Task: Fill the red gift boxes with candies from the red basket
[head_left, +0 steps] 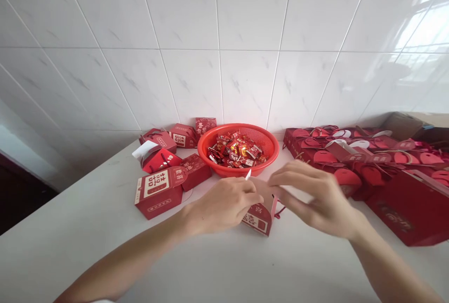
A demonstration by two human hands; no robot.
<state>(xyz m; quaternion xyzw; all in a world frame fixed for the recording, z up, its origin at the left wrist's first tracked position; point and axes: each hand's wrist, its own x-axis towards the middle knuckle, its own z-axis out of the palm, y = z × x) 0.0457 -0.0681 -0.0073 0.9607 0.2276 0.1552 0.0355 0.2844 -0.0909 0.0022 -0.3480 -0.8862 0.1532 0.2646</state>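
A small red gift box point(257, 222) with pale lettering stands on the white table in the middle, its upper flaps up and loose. My left hand point(224, 202) is closed on the left side and top of this box, with its fingers bent over a flap. A white tip of paper or card point(248, 175) sticks up behind those fingers. My right hand point(312, 195), a little blurred, is at the box's right edge with its thumb and fingers apart. Dark red cord point(279, 212) shows beside the box, below the right hand. The inside of the box is hidden.
Behind the box sits a red plastic basket point(204, 149) of wrapped sweets point(238, 149). Several red gift boxes point(159, 193) stand at left. At right, many red boxes with cords point(347, 151) are packed together beside a larger red box point(409, 209) and a cardboard box point(401, 127). A tiled wall point(245, 83) closes the back.
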